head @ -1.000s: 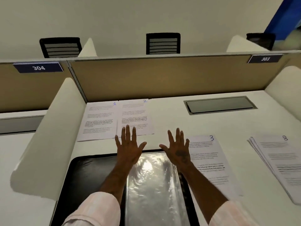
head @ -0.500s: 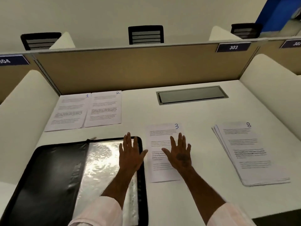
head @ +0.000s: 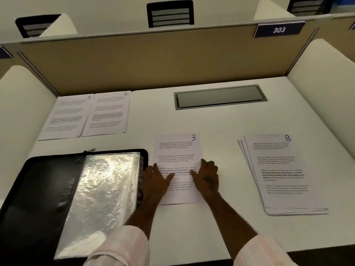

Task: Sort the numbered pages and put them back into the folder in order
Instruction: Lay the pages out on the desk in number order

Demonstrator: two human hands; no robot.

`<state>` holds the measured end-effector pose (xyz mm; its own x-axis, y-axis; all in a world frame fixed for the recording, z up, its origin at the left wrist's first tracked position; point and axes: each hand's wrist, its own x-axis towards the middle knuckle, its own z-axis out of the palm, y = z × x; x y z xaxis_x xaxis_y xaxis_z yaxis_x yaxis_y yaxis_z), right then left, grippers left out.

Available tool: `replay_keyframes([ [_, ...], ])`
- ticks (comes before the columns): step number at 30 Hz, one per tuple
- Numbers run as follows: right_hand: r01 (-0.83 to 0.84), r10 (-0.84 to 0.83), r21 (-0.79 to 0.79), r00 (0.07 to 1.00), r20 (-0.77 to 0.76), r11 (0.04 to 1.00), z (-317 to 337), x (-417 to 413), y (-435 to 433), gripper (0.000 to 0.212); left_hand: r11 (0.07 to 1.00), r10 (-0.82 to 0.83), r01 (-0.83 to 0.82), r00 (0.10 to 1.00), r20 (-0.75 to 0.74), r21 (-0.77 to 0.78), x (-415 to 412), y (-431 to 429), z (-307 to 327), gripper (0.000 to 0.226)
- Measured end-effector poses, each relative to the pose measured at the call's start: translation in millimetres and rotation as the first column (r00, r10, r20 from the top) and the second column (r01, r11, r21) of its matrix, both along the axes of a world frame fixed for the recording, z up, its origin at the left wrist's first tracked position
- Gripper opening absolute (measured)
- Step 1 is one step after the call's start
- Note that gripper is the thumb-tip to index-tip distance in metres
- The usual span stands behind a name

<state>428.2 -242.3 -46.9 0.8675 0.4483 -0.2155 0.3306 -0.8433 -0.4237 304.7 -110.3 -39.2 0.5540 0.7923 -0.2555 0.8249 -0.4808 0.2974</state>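
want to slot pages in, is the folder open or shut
Open: the folder lies spread flat on the desk, with a clear sleeve facing up.
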Motion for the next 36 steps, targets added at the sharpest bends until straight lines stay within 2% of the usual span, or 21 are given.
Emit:
replay_keyframes([
  [6,0.197,-0.191,0.004,0.958,-0.215,0.98,5,11,16,0.059,0.98,0.166,-0.164,0.986,0.009,-0.11,18,-5,1,0.093],
  [9,0.283,-0.262,0.011,0.902,-0.344,0.959,2,20,23,0.057,0.946,0.267,-0.258,0.963,0.022,-0.194,28,-2,3,0.089],
  [12,0.34,-0.303,0.006,0.847,-0.437,0.94,-1,31,23,0.046,0.911,0.315,-0.284,0.947,0.06,-0.298,32,6,-2,0.079],
  [16,0.372,-0.314,0.019,0.808,-0.498,0.928,-4,42,24,0.029,0.836,0.406,-0.271,0.89,0.207,-0.476,30,18,-9,0.064],
  [19,0.344,-0.278,0.075,0.852,-0.444,0.936,0,52,27,0.031,0.795,0.471,-0.25,0.829,0.302,-0.553,30,33,-2,0.052],
  [24,0.304,-0.207,0.162,0.875,-0.438,0.939,23,80,61,0.026,0.837,0.432,-0.224,0.831,0.351,-0.499,38,88,27,0.036],
  [28,0.289,-0.159,0.252,0.886,-0.435,0.923,43,104,111,0.036,0.907,0.331,-0.199,0.883,0.333,-0.372,55,148,46,0.023],
  [32,0.252,-0.111,0.289,0.898,-0.426,0.924,52,130,163,0.035,0.915,0.334,-0.217,0.88,0.338,-0.339,74,208,52,0.035],
  [36,0.205,-0.081,0.289,0.918,-0.388,0.935,48,160,218,0.037,0.926,0.335,-0.249,0.889,0.311,-0.284,101,269,45,0.03],
])
